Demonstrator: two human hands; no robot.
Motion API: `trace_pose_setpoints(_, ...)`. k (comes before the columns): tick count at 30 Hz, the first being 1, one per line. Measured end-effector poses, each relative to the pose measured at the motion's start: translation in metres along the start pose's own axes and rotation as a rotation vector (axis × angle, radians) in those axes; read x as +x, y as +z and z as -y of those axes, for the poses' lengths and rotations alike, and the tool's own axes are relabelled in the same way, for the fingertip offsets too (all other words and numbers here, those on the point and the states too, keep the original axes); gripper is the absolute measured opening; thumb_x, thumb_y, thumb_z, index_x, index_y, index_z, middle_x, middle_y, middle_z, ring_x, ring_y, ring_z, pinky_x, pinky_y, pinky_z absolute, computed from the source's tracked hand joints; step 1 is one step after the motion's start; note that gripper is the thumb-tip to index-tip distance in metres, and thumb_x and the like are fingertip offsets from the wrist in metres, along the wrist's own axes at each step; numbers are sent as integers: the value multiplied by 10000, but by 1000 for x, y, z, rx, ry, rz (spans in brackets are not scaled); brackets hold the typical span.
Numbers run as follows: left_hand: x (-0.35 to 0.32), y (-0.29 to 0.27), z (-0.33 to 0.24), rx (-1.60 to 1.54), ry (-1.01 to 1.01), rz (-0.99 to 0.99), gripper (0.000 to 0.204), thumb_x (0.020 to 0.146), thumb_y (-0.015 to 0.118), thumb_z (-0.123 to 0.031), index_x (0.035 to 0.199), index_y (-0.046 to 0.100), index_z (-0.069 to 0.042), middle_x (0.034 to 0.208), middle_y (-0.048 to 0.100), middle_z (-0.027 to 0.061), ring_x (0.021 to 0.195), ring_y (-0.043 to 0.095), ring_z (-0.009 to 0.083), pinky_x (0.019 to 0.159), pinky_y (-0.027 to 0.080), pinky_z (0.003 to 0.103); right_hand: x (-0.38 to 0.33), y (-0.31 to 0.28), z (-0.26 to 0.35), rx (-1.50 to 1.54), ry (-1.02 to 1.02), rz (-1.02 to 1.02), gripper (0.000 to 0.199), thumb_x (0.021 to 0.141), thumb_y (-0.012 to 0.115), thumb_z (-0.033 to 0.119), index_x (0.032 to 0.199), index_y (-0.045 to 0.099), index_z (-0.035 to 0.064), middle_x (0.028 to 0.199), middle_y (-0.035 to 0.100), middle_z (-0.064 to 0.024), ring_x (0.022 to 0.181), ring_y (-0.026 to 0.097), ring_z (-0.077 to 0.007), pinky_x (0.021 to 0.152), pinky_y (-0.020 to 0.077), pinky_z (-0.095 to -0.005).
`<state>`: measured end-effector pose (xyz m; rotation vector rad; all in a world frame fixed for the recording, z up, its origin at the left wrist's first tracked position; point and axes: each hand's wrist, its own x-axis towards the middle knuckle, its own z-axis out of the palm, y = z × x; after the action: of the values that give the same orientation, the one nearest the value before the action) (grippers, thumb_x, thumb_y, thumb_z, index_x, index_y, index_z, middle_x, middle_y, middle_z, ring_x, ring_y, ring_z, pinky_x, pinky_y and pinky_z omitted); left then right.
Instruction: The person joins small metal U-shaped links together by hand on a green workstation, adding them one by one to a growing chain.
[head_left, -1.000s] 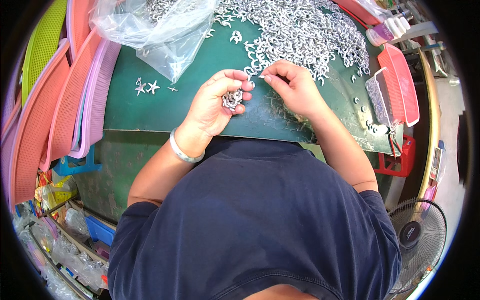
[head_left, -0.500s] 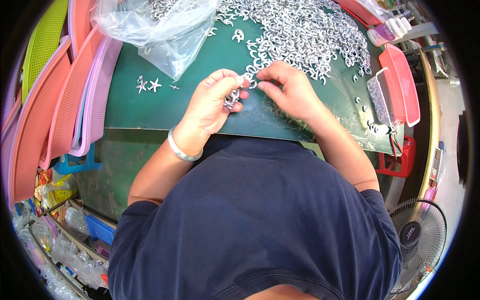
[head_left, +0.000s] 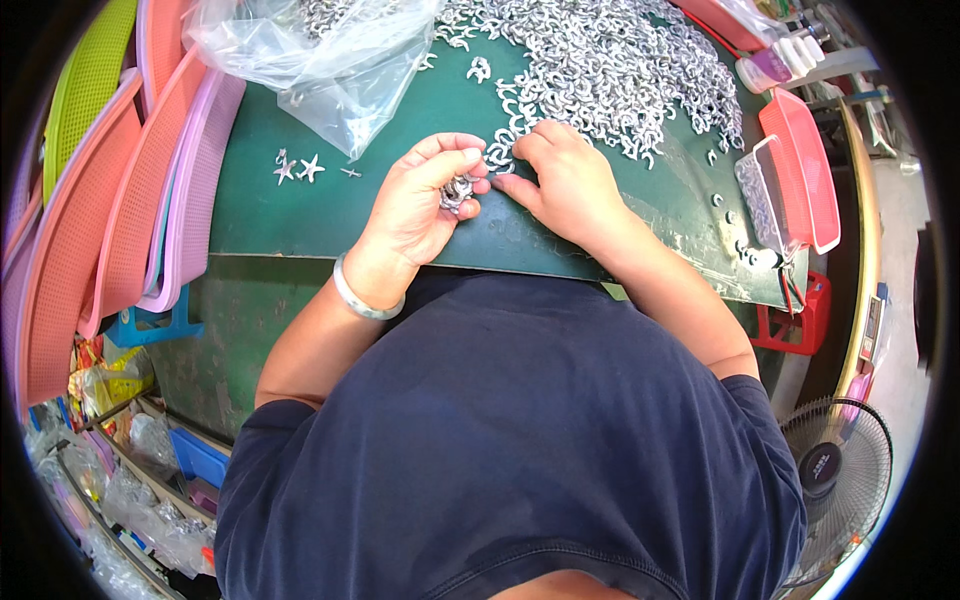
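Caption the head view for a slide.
Left hand cups small silver metal pieces while right hand picks from the pile on a green table.

Two hands: left hand (head_left: 415,205), right hand (head_left: 565,180). One bracelet (head_left: 362,298), one plastic bag (head_left: 320,60), one fan (head_left: 835,470). Metal hooks (head_left: 610,70) beyond counting; three loose star pieces (head_left: 300,168).

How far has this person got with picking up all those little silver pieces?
Not far, it seems. The left hand cups a small bunch of silver pieces, and the right hand is at the edge of the big pile. Most pieces lie loose on the green board.
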<state>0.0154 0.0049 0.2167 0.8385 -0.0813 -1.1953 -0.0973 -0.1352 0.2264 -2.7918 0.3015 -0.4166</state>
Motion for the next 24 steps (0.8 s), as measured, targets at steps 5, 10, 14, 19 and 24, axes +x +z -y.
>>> trace_pose_setpoints(5, 0, -1, -1, 51, -18, -1, 159, 822, 553, -43, 979, 549, -24, 785, 571, 52, 673, 553, 139, 483, 413, 215, 1, -2, -4, 58, 85, 26, 129, 715, 625, 125, 809, 608, 38, 842, 575, -101, 849, 571, -287, 733, 472, -378)
trace_pose_setpoints(10, -2, 1, -2, 58, -24, -3, 195, 821, 501, -39, 1011, 529, -11, 811, 570, 66, 697, 553, 146, 485, 417, 218, -1, -5, -11, 156, 141, 69, 179, 716, 639, 150, 864, 618, 51, 873, 570, -113, 875, 563, -299, 744, 469, -391)
trace_pose_setpoints(14, 3, -1, 0, 27, -26, 17, 213, 832, 463, -66, 1031, 510, -4, 826, 564, 73, 709, 548, 150, 481, 414, 216, -2, -5, -10, 93, 28, 21, 207, 711, 664, 194, 880, 627, 80, 834, 542, -102, 854, 560, -288, 735, 474, -383)
trace_pose_setpoints(19, -1, 3, 1, 118, -36, -25, 137, 868, 536, -119, 986, 532, -50, 775, 557, 36, 652, 537, 117, 442, 381, 190, -1, -1, -13, 48, -118, 7, 110, 745, 628, 172, 791, 608, 74, 800, 537, -81, 809, 557, -262, 707, 474, -357)
trace_pose_setpoints(24, 1, 14, -2, 207, -67, -38, 142, 854, 604, -156, 960, 557, -73, 768, 573, 19, 627, 537, 92, 466, 387, 190, 0, -5, -12, 127, -174, -95, 98, 776, 593, 159, 792, 576, 63, 811, 555, -79, 798, 558, -265, 690, 471, -360)
